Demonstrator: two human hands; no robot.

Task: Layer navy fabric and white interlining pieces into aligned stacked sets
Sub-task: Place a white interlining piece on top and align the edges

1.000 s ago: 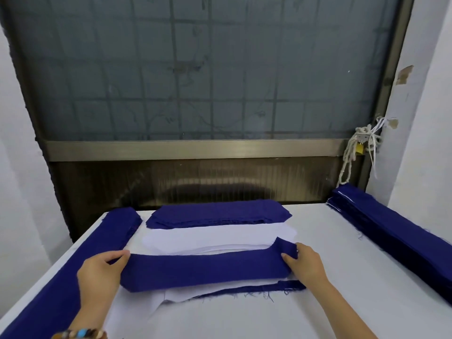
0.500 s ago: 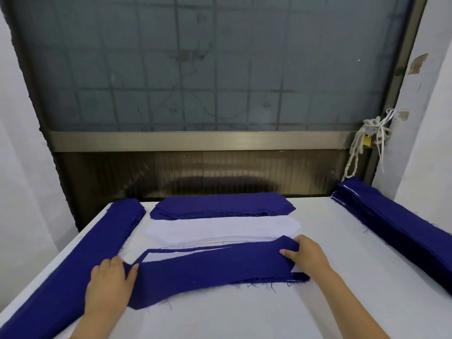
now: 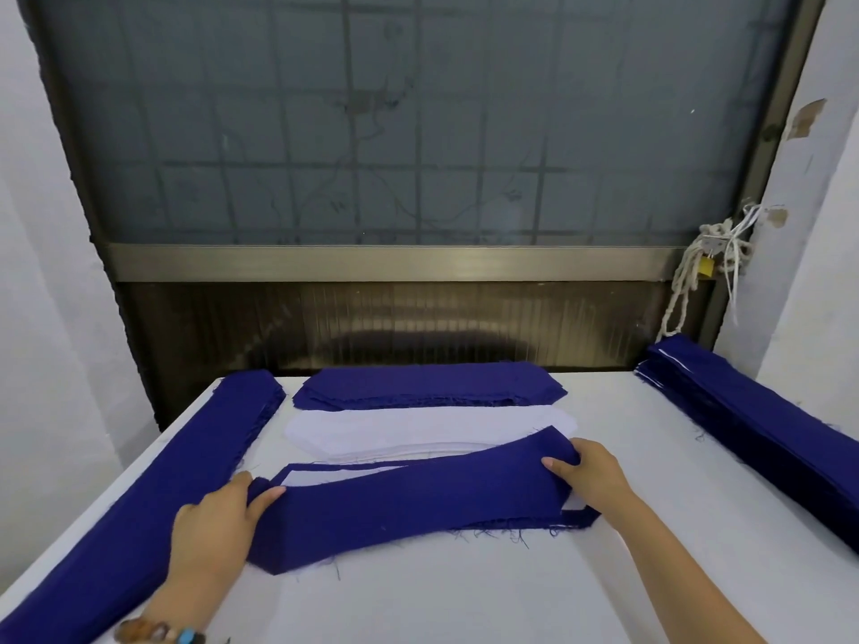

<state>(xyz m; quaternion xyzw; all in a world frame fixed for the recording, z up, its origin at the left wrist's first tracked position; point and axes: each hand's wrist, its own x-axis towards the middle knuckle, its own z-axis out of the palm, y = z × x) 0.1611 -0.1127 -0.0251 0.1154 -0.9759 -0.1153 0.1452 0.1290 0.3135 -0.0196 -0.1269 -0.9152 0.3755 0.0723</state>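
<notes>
The long navy fabric strip [image 3: 409, 504] lies in the near middle of the white tabletop [image 3: 465, 597], slanted, with its left end nearer. It covers a white interlining piece [image 3: 325, 476], which shows at the far left corner and along the near edge. The near edge is frayed. The left hand [image 3: 218, 527] grips the left end, and the right hand [image 3: 590, 476] pinches the raised right end.

Half a second ago the left hand was lying flat on the strip; now its fingers curl around the end.

Behind lie a white interlining stack [image 3: 418, 432] and a navy stack [image 3: 427, 385]. Long navy piles lie at the left [image 3: 153, 504] and at the right [image 3: 753, 425]. A frosted window [image 3: 418, 132] is behind the tabletop.
</notes>
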